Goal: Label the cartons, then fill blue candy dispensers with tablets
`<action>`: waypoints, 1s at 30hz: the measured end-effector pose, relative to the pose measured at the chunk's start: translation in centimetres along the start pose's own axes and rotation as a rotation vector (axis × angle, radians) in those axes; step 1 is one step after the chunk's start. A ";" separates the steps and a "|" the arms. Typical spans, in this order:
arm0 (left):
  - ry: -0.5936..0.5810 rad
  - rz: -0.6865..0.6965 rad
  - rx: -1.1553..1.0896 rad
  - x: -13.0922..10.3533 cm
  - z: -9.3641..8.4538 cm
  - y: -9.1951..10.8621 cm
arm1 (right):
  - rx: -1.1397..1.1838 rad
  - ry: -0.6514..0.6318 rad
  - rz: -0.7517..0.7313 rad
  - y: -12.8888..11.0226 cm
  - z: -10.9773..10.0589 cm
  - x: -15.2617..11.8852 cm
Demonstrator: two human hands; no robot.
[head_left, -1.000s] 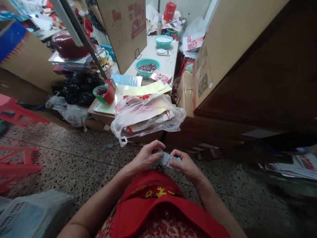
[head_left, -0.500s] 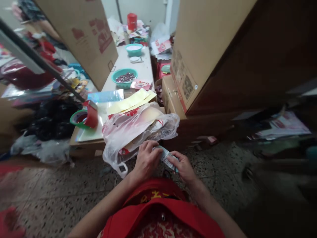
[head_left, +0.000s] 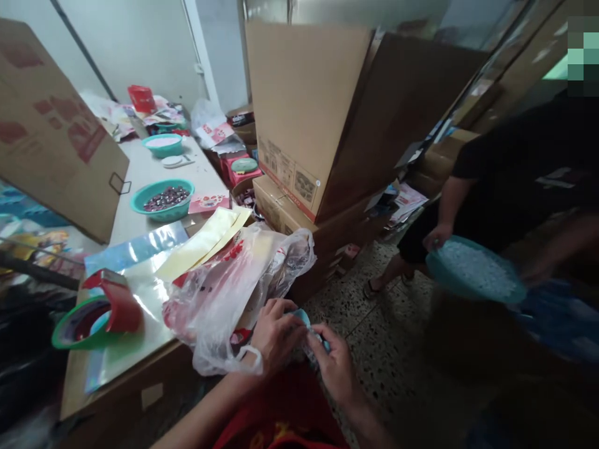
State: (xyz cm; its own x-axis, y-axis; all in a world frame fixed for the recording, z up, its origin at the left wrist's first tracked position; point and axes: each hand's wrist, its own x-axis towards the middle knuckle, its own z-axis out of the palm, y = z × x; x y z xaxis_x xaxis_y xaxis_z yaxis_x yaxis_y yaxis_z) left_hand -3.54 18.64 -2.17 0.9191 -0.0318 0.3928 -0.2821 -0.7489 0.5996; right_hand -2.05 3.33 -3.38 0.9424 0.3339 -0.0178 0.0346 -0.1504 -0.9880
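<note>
Low in front of my body, my left hand [head_left: 275, 332] is closed on a small light-blue printed packet [head_left: 302, 316]. My right hand [head_left: 336, 360] pinches the packet's other end between thumb and fingers. Much of the packet is hidden by the fingers, and its contents cannot be made out. Just beyond my left wrist, a crumpled clear plastic bag [head_left: 213, 330] with red-and-white printed pieces in it hangs over the table corner. Behind that bag lie pale yellow paper strips [head_left: 203, 243].
A red and green tape dispenser [head_left: 124, 305] sits at the table's near left. A teal basin of dark wrapped pieces [head_left: 163, 201] stands farther back. Large cartons [head_left: 299, 112] are stacked ahead. At right, another person carries a teal basin of white pieces [head_left: 475, 268].
My view has swung to the right, so the table now appears farther left and the other person with a basin shows. Both hands keep hold of the packet, which is now bent or turned.
</note>
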 end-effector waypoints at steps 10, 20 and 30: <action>0.074 0.019 -0.122 0.5 -6.5 3.5 | -0.147 -0.002 -0.293 -6.6 0.7 -0.8; 0.264 0.148 0.058 0.5 -18.8 3.4 | 0.131 -0.016 -0.218 -11.6 2.9 3.7; 0.150 -0.229 -0.456 17.8 -19.6 -6.9 | 0.846 0.179 -0.482 -13.4 -4.4 12.7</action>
State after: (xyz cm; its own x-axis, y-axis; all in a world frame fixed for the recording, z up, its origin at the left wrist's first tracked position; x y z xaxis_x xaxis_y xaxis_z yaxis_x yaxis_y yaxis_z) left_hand 9.32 36.17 14.36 0.9310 0.2189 0.2920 -0.2008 -0.3608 0.9108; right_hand 10.94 5.48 10.34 0.9288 0.0286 0.3695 0.2445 0.7020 -0.6689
